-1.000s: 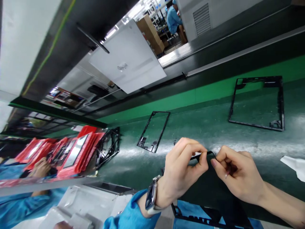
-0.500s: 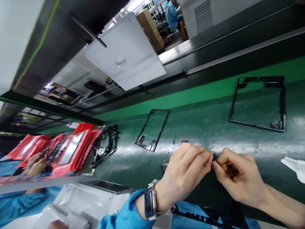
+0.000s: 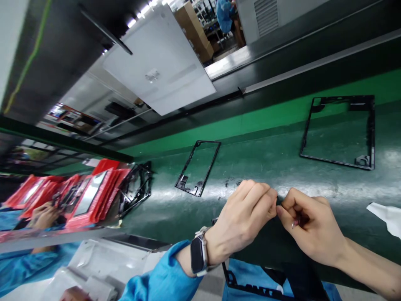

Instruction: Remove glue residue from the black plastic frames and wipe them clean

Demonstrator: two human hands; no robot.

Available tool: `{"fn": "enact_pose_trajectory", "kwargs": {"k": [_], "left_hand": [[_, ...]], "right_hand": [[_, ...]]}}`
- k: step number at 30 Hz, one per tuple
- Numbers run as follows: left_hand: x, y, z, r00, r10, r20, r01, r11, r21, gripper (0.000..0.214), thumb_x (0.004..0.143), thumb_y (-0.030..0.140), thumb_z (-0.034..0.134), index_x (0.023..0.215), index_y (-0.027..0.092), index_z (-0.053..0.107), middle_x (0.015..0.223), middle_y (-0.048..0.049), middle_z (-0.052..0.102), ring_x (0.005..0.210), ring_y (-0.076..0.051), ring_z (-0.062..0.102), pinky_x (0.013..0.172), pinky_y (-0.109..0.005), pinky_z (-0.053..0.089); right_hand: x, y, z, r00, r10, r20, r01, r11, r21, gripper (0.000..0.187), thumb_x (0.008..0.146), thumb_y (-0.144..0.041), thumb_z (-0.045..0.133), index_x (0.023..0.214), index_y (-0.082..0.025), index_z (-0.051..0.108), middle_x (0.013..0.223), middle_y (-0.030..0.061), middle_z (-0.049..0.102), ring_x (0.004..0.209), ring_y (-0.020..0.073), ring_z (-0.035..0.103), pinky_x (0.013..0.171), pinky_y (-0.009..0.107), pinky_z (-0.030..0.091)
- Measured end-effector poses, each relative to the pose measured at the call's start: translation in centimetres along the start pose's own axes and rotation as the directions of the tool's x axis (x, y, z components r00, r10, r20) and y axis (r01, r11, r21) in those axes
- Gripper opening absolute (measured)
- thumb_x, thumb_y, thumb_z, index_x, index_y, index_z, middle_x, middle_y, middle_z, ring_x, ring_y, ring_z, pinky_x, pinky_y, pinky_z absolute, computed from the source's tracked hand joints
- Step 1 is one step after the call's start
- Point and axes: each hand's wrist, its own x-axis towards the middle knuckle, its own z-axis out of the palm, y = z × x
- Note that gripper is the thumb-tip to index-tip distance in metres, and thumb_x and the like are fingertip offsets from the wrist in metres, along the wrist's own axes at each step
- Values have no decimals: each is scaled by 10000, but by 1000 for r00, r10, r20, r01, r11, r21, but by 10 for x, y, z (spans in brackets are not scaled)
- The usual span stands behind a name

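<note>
Head view: nearest, low at the bottom edge, the near frame hangs over blue cloth, matt black and thin-railed, its lower rail cut into notches and small loops. That rail slopes down to the right; the picture's edge cuts it off, and the hands cover much of the rest, so its long axis cannot be told. A dark patch to its right is too murky to separate from it. A black corner beside the watch may belong to it. Above, the left hand and right hand are both curled closed, fingertips pinched together at a dark bit, nearly all of it hidden. Beyond them on the green bench, the small frame lies flat, its long axis leaning away and to the right, a plate in its near left corner. The large frame lies at the right, closer to square, a bracket in its near right corner. White cloth is cut off at the right edge. Leftward stand heaped frames, then red packs, with a co-worker's blurred hand against them. Farthest are a white board, cartons and a seated person, head cropped away.
</note>
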Motion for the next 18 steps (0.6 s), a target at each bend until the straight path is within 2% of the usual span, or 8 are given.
{"fn": "enact_pose_trajectory", "kwargs": {"k": [7,10,13,18], "left_hand": [[3,-1,0,996,-81,-33,81,997,1,100,1035,58,591,1049,157,600,930,-48,685,822,-152,578,749,-282,541],[1,-2,-1,988,-141,-65,133,984,-114,111,1023,66,605,1038,176,613,927,-32,692,842,-136,630,759,-263,560],[0,-2,-4,973,-229,-41,213,948,-237,93,1025,105,654,1073,184,660,972,-32,729,884,-132,677,783,-255,576],[2,0,-5,963,-270,-14,254,921,-296,113,985,115,726,1069,189,707,963,-27,751,857,-137,696,771,-271,577]], "right_hand": [[0,-2,-3,1000,-8,12,8,1000,23,286,1063,-156,576,830,-233,429,616,-100,324,481,60,303,447,206,263],[1,-3,-4,1000,7,17,-7,999,31,292,1075,-158,549,822,-235,423,613,-93,313,481,67,301,442,219,258],[2,-4,-4,1000,3,11,-3,1000,30,297,1072,-158,554,818,-236,421,607,-93,309,468,65,305,434,221,260],[3,-5,-4,999,-44,-9,44,999,7,292,1058,-125,559,825,-234,422,602,-105,340,446,40,347,436,184,281]]}}
